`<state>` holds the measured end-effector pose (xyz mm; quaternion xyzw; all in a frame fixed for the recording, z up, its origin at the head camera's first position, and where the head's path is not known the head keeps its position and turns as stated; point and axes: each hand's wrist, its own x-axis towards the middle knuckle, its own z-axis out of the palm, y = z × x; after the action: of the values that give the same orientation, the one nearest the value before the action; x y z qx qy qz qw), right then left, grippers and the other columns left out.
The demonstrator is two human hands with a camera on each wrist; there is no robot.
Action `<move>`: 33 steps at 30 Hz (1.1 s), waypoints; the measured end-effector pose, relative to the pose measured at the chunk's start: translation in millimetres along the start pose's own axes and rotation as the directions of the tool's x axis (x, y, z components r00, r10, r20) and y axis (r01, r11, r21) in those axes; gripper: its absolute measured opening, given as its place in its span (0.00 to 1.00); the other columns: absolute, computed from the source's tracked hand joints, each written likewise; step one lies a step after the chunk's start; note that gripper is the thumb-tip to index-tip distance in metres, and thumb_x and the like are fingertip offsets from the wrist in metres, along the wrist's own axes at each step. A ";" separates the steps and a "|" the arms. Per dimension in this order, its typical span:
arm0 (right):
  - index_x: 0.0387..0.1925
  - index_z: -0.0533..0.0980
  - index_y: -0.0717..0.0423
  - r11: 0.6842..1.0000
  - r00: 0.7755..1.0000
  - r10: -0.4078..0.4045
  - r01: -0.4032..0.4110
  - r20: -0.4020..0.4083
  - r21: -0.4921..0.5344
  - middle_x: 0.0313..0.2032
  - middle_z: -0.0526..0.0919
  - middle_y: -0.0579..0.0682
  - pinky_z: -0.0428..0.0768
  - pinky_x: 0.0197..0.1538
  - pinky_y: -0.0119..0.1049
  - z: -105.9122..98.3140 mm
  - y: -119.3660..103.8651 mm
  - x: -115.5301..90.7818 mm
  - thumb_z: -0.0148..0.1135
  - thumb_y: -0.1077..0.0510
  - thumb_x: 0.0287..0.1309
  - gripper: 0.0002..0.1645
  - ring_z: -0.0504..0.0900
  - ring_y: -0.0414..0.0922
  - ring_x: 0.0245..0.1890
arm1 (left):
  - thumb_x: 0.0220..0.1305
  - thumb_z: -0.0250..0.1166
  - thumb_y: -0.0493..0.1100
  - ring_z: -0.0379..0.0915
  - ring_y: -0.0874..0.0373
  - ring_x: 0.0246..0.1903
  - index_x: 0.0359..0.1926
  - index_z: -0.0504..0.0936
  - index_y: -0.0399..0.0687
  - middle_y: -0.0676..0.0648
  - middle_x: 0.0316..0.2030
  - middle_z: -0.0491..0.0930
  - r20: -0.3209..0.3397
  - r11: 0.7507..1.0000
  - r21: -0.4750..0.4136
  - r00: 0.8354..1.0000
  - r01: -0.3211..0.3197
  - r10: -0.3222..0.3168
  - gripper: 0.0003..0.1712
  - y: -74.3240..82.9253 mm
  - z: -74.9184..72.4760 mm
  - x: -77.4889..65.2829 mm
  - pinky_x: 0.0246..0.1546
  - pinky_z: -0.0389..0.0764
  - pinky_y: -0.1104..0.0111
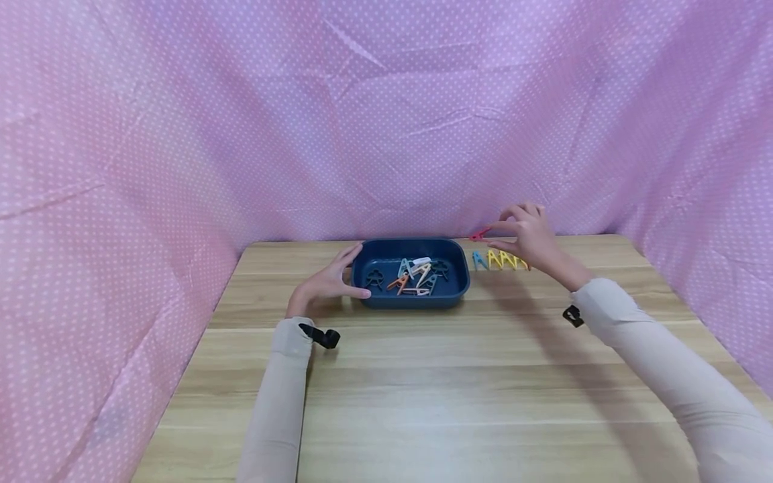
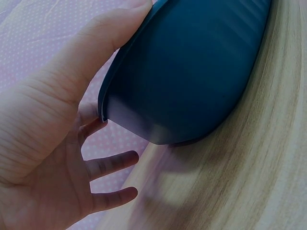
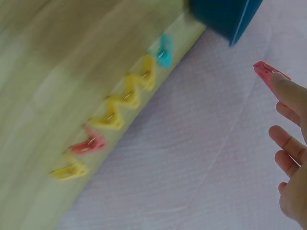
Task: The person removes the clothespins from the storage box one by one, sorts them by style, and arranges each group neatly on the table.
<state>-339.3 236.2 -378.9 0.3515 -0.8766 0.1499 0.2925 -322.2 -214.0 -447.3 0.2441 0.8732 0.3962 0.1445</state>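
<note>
A dark blue plastic basin (image 1: 417, 302) stands near the table's far edge with several clothespins inside, among them an orange one (image 1: 398, 282) and a white one (image 1: 421, 261). My left hand (image 1: 329, 282) grips its left end, thumb on the rim and some fingers spread free in the left wrist view. Right of the basin, above the table, my right hand (image 1: 531, 238) pinches a red clothespin (image 3: 266, 72) between thumb and forefinger. Below it lies a row of clothespins: a blue one (image 3: 164, 50), several yellow ones (image 3: 148, 72) and a pinkish-red one (image 3: 91, 142).
The wooden table (image 1: 423, 389) stretches from the basin toward me. A pink cloth with white dots (image 1: 386, 134) hangs behind the table and at both sides. Black straps (image 1: 323, 337) are on both wrists.
</note>
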 end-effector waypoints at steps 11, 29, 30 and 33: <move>0.40 0.87 0.65 0.984 0.983 0.180 -0.180 0.032 -0.013 0.40 0.81 0.66 0.58 0.47 0.62 -15.1 31.8 -34.2 0.82 0.59 0.40 0.22 0.68 0.62 0.44 | 0.57 0.77 0.56 0.31 0.48 0.82 0.83 0.37 0.60 0.49 0.83 0.32 -0.001 1.000 0.004 1.000 0.011 -0.011 0.68 -2.3 0.3 3.2 0.77 0.49 0.42; 0.45 0.86 0.63 0.889 0.883 0.454 -0.441 0.115 -0.126 0.47 0.80 0.72 0.57 0.52 0.65 -28.4 77.2 -79.8 0.80 0.56 0.48 0.22 0.67 0.69 0.50 | 0.58 0.77 0.56 0.30 0.47 0.82 0.83 0.37 0.61 0.51 0.83 0.31 0.004 1.000 0.014 1.000 0.008 -0.008 0.67 -2.0 0.1 2.8 0.77 0.48 0.40; 0.46 0.86 0.63 0.881 0.874 0.470 -0.456 0.120 -0.131 0.47 0.80 0.72 0.57 0.52 0.65 -28.7 79.3 -82.2 0.80 0.56 0.49 0.23 0.67 0.69 0.50 | 0.58 0.76 0.56 0.30 0.47 0.82 0.83 0.37 0.61 0.52 0.83 0.31 0.006 1.000 0.013 1.000 0.009 -0.009 0.67 -2.0 -0.1 2.8 0.77 0.48 0.40; 0.47 0.85 0.64 0.856 0.845 0.515 -0.499 0.141 -0.139 0.47 0.79 0.73 0.56 0.53 0.66 -28.0 86.3 -88.5 0.79 0.56 0.51 0.23 0.66 0.68 0.49 | 0.58 0.76 0.56 0.30 0.46 0.82 0.83 0.37 0.59 0.50 0.83 0.31 0.006 1.000 0.013 1.000 0.008 -0.008 0.67 -1.9 -1.1 2.7 0.77 0.48 0.39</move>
<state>-337.1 357.2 -416.6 0.1043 -0.9665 0.1481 0.1819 -325.5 -214.4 -448.3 0.2427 0.8763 0.3893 0.1473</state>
